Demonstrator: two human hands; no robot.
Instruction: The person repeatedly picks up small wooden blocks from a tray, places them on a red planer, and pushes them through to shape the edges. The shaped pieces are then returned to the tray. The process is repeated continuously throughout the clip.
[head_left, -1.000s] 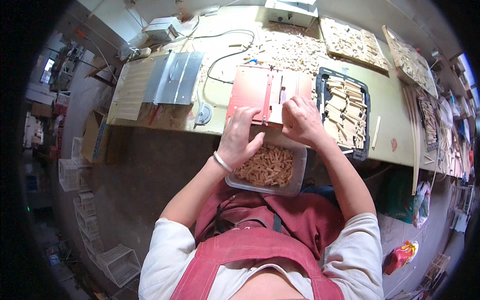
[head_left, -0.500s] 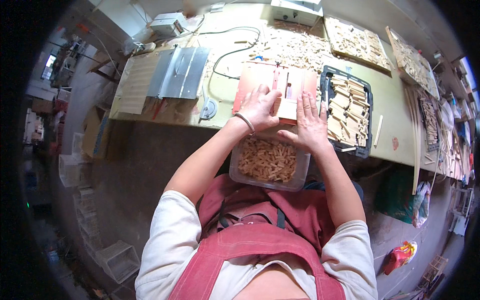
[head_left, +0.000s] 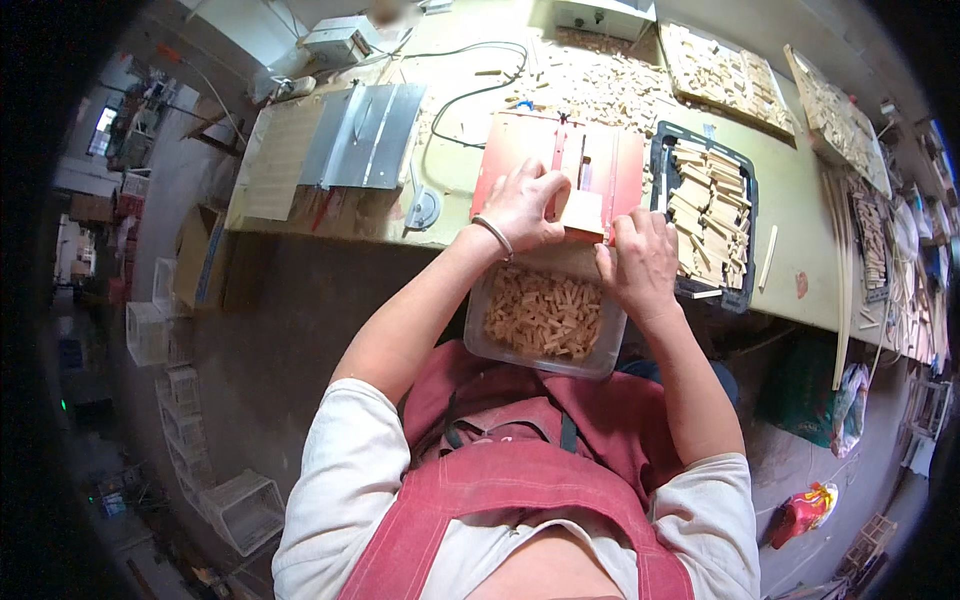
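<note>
Red and slotted, the flat plate sits at upper centre in the head view, a pale wooden block at its near edge. The left hand rests on the plate beside the block, fingers bent; the right hand curls narrowly at the plate's lower right corner. Whether either grips anything, I cannot tell. Short wooden pieces heap in the clear tub, lower centre; many longer strips fill the black tray, right of centre, so the work seems well underway, with plenty left.
</note>
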